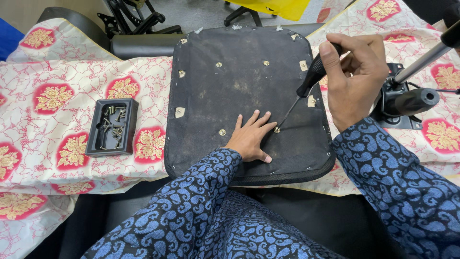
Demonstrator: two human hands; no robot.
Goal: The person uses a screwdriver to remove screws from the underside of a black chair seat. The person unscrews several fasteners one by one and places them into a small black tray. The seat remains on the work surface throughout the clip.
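Screw [276,129] sits brass-coloured in the black seat pad [239,72], low and right of the pad's middle, toward the edge closest to me. Everything below is placed from that screw.

Screwdriver [306,86]: its tip meets the screw head. The thin shaft and black handle run up and to the right, so the long axis leans away from me, tilted rather than upright.

My right hand [357,76] is up and right of the screw, fingers curled around the handle top, thumb laid along it. A firm wrapped grip, closed on the tool.

My left hand [250,136] is the nearer of the two: it lies flat on the pad just left of the screw, fingers spread, the fingertips [266,116] touching or almost touching the screw. I cannot tell whether they pinch the screw or only brace beside it.

More brass fittings on the pad: one [222,132] left of the screw beyond my left hand, two further up toward the far edge.

Further out, well left of the screw, a black tray [93,144] holds loose screws and rests on the flowered red-and-cream cloth [52,76] that the pad also lies on.

Right of the screw, past my right hand, a chair base mechanism [407,100] with a grey metal column lies on the cloth.

Blue patterned sleeves [201,201] cover both my forearms.
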